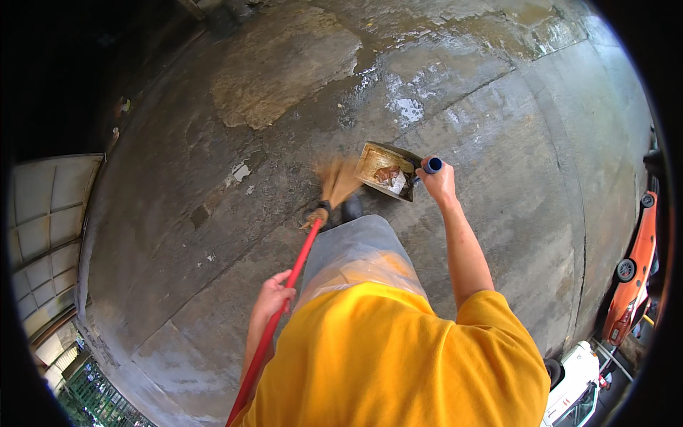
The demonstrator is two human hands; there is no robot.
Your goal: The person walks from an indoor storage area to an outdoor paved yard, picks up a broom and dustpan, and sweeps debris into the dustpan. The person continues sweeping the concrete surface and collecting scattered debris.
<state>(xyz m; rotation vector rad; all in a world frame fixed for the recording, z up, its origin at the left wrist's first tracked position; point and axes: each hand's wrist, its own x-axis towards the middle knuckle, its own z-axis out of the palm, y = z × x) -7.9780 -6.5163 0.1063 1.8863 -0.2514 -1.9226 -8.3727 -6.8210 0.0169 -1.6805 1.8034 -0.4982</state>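
Note:
My left hand (273, 294) is closed around the red handle of a broom (292, 267). The broom's straw bristles (340, 178) are blurred and fan out at the left edge of a dustpan (373, 161). Held upright in my right hand (440, 183) is the dustpan's handle, with its dark blue round end (433, 165) pointing up. Brown and whitish debris (388, 175) lies inside the worn, rusty-looking pan. Just behind the broom head, a dark boot (351, 208) shows below my translucent apron (370, 267).
Wet, stained concrete floor (498, 235) spreads all around, with puddles (409, 107) ahead. A pale scrap (240, 171) lies left of the broom. A panelled metal gate (53, 213) stands at far left. An orange car (635, 267) and a white vehicle (571, 388) are on the right.

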